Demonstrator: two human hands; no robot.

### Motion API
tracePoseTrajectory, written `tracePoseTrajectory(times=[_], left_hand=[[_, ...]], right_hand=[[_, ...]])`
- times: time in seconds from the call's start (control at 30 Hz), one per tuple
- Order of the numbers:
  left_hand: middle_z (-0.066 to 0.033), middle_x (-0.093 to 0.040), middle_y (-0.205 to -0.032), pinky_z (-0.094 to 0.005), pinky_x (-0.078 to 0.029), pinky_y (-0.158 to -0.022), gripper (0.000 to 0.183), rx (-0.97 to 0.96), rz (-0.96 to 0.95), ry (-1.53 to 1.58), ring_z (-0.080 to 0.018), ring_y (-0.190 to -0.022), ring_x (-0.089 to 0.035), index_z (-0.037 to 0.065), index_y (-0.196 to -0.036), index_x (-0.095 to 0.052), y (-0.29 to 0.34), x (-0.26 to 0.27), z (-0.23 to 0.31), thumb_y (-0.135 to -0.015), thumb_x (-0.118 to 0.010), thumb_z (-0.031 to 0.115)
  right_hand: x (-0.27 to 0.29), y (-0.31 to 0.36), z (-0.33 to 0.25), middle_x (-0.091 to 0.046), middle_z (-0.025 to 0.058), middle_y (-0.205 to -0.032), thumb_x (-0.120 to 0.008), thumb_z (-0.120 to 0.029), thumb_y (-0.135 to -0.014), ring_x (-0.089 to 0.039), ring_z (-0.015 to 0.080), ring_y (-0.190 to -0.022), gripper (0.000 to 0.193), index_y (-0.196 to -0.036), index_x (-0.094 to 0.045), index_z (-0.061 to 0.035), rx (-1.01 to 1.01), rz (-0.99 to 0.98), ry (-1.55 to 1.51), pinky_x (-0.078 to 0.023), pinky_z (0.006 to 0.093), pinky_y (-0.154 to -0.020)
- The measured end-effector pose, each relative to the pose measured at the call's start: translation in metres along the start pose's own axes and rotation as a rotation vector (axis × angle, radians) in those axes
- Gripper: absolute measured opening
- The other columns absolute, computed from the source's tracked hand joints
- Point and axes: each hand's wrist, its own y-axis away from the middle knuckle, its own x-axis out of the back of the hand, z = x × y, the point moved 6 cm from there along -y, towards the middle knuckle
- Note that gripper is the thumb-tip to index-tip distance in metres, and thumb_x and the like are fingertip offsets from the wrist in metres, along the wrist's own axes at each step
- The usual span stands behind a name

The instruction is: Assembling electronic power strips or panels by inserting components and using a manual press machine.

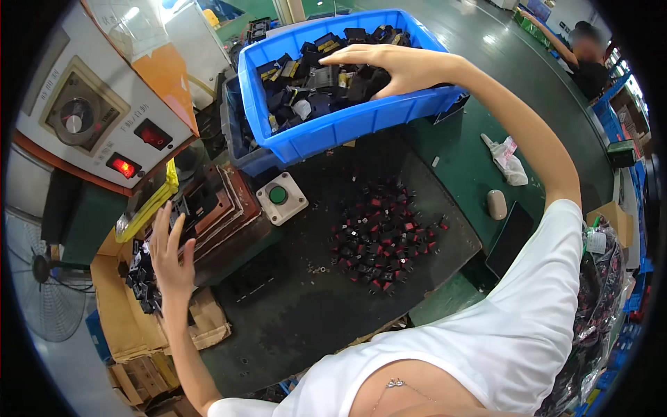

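Observation:
My right hand (394,68) reaches over the near right part of a blue plastic bin (333,132), fingers stretched out and thumb apart. Nothing shows in its grasp. Below its fingers the bin is heaped with black plastic housings (306,87), some with yellow labels. My left hand (171,260) is raised on the left, its fingers spread, with nothing seen in it. It is beside a brown layered press fixture (226,201) and in front of a cardboard box (121,316) that holds black plastic parts (142,278).
A white control box (90,97) with a lit red switch stands far left. A green push button (278,194) sits beside the fixture. Small black-and-red parts (382,240) lie piled on the dark mat (306,299). A phone (511,240) rests to the right; another person (587,66) is far right.

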Motion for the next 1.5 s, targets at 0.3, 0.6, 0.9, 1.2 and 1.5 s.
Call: tracePoseTrajectory(times=[0.3, 0.6, 0.9, 1.2, 1.5], left_hand=[[-0.0153, -0.058, -0.113, -0.0413, -0.04, -0.092, 0.03, 0.102, 0.326, 0.112, -0.0343, -0.107, -0.052, -0.003, -0.11, -0.056, 0.072, 0.013, 0.032, -0.08, -0.057, 0.0], [-0.0163, -0.061, -0.103, -0.0375, -0.046, -0.083, 0.025, 0.126, 0.465, 0.095, -0.0312, -0.095, -0.057, -0.006, -0.105, -0.058, 0.075, 0.011, 0.034, -0.08, -0.054, -0.009], [-0.0135, -0.061, -0.101, -0.0348, -0.047, -0.078, 0.021, 0.164, 0.467, 0.078, -0.0285, -0.092, -0.058, -0.001, -0.105, -0.058, 0.077, -0.008, 0.026, -0.086, -0.053, -0.005], [-0.0145, -0.061, -0.098, -0.0329, -0.048, -0.076, 0.018, 0.251, 0.449, 0.124, -0.0274, -0.088, -0.06, -0.003, -0.102, -0.058, 0.087, -0.01, 0.021, -0.086, -0.052, -0.005], [-0.014, -0.063, -0.091, -0.0331, -0.049, -0.073, 0.017, 0.305, 0.478, 0.189, -0.0278, -0.081, -0.061, -0.004, -0.097, -0.06, 0.096, -0.01, 0.012, -0.082, -0.054, -0.008]], right_hand=[[-0.009, -0.04, -0.028, -0.034, 0.0132, -0.138, -0.072, -0.024, -0.07, -0.036, 0.0325, -0.126, 0.086, -0.141, -0.024, -0.0213, 0.26, 0.071, 0.121, -0.031, 0.0452, -0.106], [-0.017, -0.056, -0.029, -0.042, 0.0133, -0.13, -0.07, -0.012, -0.066, -0.048, 0.032, -0.113, 0.077, -0.135, -0.038, -0.0182, 0.079, -0.245, 0.243, -0.042, 0.0424, -0.097], [-0.018, -0.07, -0.036, -0.04, 0.012, -0.131, -0.072, -0.004, -0.059, -0.049, 0.0334, -0.112, 0.089, -0.137, -0.032, -0.0169, 0.196, -0.123, 0.209, -0.044, 0.0406, -0.095], [-0.035, -0.099, -0.047, -0.041, 0.0132, -0.129, -0.076, -0.009, -0.05, -0.05, 0.0344, -0.111, 0.1, -0.138, -0.03, -0.0171, -0.094, -0.613, 0.537, -0.047, 0.0423, -0.09], [-0.026, -0.092, -0.039, -0.044, 0.0101, -0.12, -0.077, -0.016, -0.048, -0.05, 0.0313, -0.109, 0.082, -0.125, -0.048, -0.0108, -0.008, -0.469, 0.381, -0.046, 0.0401, -0.09]])
